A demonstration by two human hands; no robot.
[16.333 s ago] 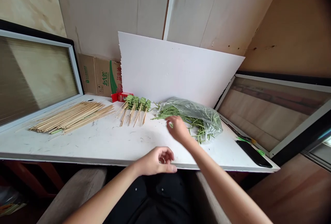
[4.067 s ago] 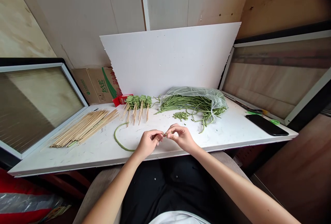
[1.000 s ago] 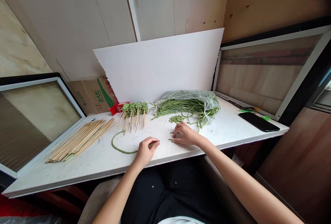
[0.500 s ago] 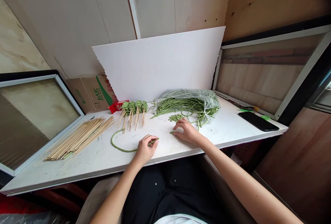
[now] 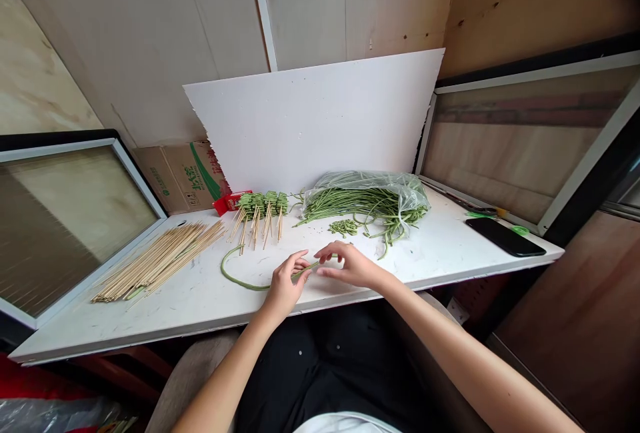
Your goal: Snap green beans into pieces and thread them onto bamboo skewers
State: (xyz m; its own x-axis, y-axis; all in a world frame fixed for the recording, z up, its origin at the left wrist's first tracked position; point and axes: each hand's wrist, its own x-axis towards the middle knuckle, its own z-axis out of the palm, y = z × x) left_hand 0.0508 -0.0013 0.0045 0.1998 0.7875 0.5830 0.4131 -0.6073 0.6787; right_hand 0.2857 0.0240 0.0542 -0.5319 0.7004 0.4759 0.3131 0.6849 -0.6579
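A single long green bean point(image 5: 243, 283) curves across the white table, its far end bent back toward the skewers. My left hand point(image 5: 286, 284) is closed around it near the other end, thumb and fingers pinching. That end runs up to the right, into the curled fingers of my right hand point(image 5: 349, 265), where thumb and fingertips sit on either side of it. Beyond my right hand lies a small heap of short bean scraps point(image 5: 343, 226). Behind it a clear plastic bag point(image 5: 373, 182) holds many long beans point(image 5: 345, 205), some spilling out at its right.
Bamboo skewers point(image 5: 160, 261) lie in a loose pile at left. Several skewers threaded with folded beans point(image 5: 263, 205) rest beside a red packet point(image 5: 227, 203). A black phone point(image 5: 505, 236) lies at right. A white board point(image 5: 320, 123) and a cardboard box point(image 5: 175, 176) stand behind.
My right hand has come left from beside the scrap heap to the bean's end at my left hand. My left hand still holds the bean, and the view has shifted slightly.
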